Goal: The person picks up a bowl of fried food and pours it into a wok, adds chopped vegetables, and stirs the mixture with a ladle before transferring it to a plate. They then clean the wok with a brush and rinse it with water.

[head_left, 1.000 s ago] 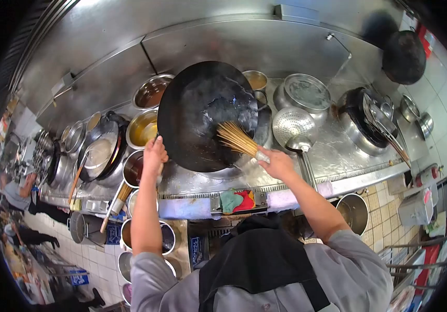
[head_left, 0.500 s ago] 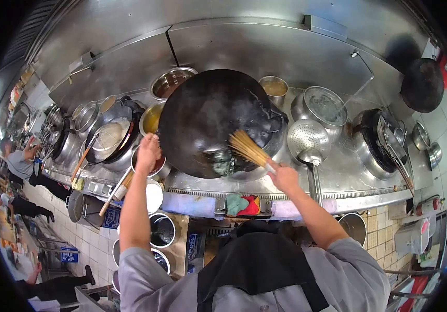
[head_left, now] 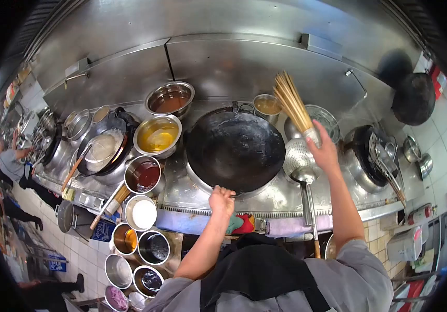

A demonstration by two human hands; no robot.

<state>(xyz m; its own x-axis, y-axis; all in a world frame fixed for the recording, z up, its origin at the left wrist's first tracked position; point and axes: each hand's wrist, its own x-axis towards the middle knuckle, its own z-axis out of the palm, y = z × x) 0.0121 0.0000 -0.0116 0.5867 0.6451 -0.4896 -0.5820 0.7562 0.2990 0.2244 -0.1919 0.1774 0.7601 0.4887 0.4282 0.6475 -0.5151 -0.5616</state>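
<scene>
My left hand (head_left: 222,202) is closed at the near rim of a large black wok (head_left: 234,156), around its near handle. The wok rests level on the burner, its inside dark and bare with a few light streaks. My right hand (head_left: 324,151) is closed around the bound lower end of a bamboo wok brush (head_left: 292,101), whose bristles point up and away from me. The brush is held in the air to the right of the wok. Below it, a perforated strainer (head_left: 295,158) and a ladle (head_left: 304,177) lie together, handles toward me.
Left of the wok stand a bowl of yellow oil (head_left: 157,136), a bowl of brown liquid (head_left: 169,99) and a pot of red sauce (head_left: 144,176). Several seasoning pots sit below. A second wok (head_left: 366,156) is at right. Other people stand at far left.
The wok has come down from a steep tilt to lying level on the burner. My left hand lowered toward me and right. The brush rose out of the wok, up and to the right.
</scene>
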